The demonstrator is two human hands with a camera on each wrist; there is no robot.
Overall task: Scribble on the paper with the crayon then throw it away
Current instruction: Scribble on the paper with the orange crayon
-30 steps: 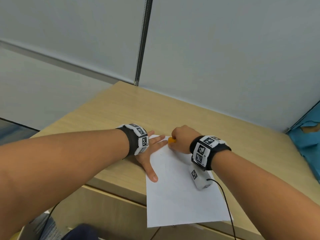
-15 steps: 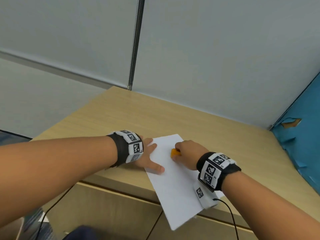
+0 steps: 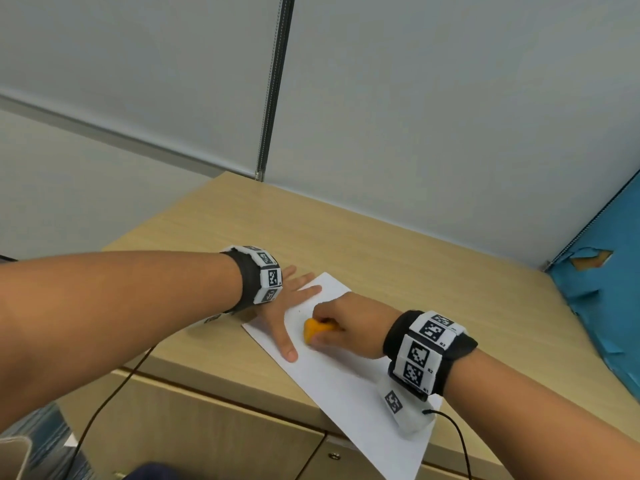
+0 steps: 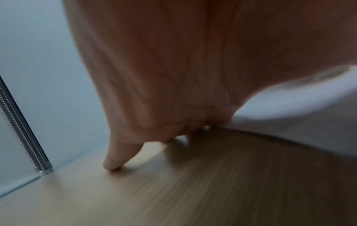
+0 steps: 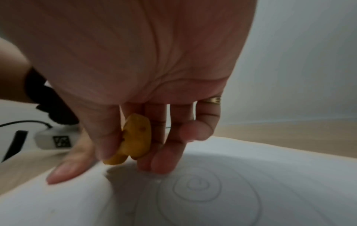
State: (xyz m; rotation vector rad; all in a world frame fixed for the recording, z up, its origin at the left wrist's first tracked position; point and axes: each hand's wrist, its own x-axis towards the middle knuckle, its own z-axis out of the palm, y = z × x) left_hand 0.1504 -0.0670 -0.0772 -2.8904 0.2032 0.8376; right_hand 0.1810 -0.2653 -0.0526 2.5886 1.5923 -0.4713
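A white sheet of paper (image 3: 349, 382) lies askew on the wooden tabletop (image 3: 398, 254), its near corner past the front edge. My left hand (image 3: 294, 299) lies flat with spread fingers on the sheet's far left corner. My right hand (image 3: 343, 327) pinches a stubby orange crayon (image 3: 313, 330) between thumb and fingers, tip down on the sheet. In the right wrist view the crayon (image 5: 135, 139) touches the paper (image 5: 251, 191), which carries faint grey spiral lines. The left wrist view shows the left hand (image 4: 173, 76) blurred, one fingertip on the wood, the paper (image 4: 299, 110) at its right.
The tabletop stands in a corner of grey partition walls (image 3: 415, 98). A blue torn panel (image 3: 609, 299) rises at the right. Cabinet fronts (image 3: 207, 434) sit below the front edge. A thin black cable (image 3: 460, 441) hangs from my right wrist band.
The paper has turned and slid, its near end swinging right. My right hand with the crayon has moved nearer along the sheet. The left hand stays flat on the paper.
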